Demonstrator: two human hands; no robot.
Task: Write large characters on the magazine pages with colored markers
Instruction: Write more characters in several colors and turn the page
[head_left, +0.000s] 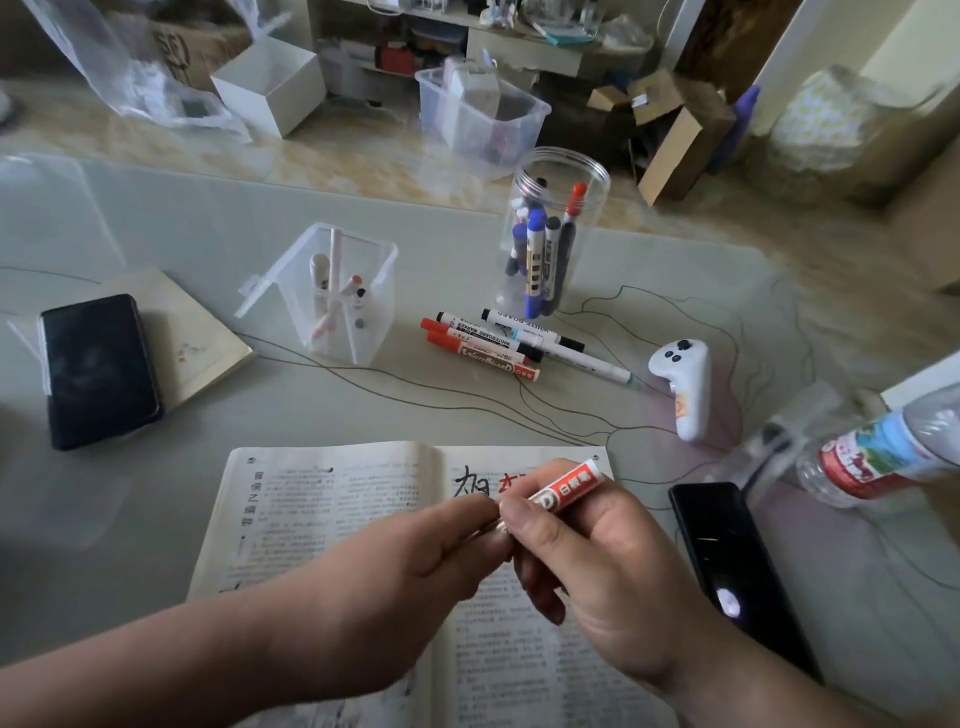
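Above the open magazine (322, 519) at the table's (260, 410) near edge, the right hand (587, 551) grips a red marker (571, 480), the left hand (415, 561) pinching its lower end. A phone (737, 561) lies just beside the right page.

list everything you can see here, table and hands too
magazine: one, printed pages, open at near edge
red marker: one, red-white, above magazine
loose markers: about five, red, black, white, mid-table
round jar: one, clear, behind them
square holder: one, clear, left of them
left phone: one, black, on notebook
right phone: one, black, beside magazine
controller: one, white, right side
bottle: one, clear, far right
left hand: pinches red marker's end
right hand: grips its barrel
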